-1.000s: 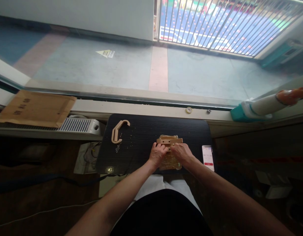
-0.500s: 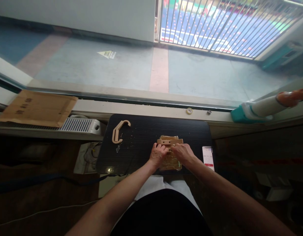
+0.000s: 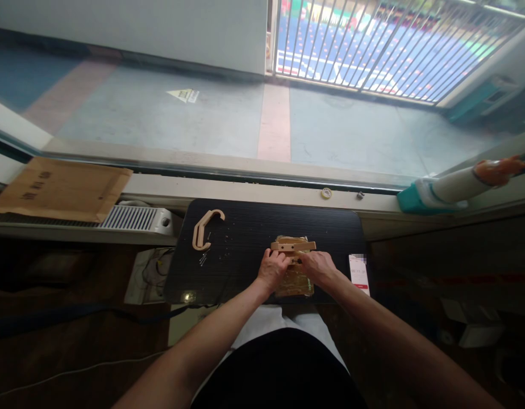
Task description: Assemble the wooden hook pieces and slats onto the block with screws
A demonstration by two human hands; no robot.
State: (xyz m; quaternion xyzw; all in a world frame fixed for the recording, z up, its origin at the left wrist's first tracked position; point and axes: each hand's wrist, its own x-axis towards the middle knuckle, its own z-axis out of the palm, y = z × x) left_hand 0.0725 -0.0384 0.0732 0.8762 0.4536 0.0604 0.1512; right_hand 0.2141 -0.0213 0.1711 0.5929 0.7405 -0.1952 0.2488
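Note:
A pale wooden bar with dark holes lies across a shiny, amber, plastic-wrapped pad. Just below it a second wooden piece shows between my hands, mostly covered. My left hand is closed over that second piece's left end, fingertips near the bar. From the right, my right hand reaches in with its fingers pinched at the second piece, by a small dark spot. Whatever is in that pinch is too small to make out.
On the black table lie a hook-ended wooden piece and several screws. A phone rests at the right edge. Behind, the sill carries a tape roll and a teal container. A brown envelope covers part of the radiator.
My right fingers have shifted slightly at the second wooden piece, with more of its dark spot showing. My left hand stays in place. The whole view has moved a little.

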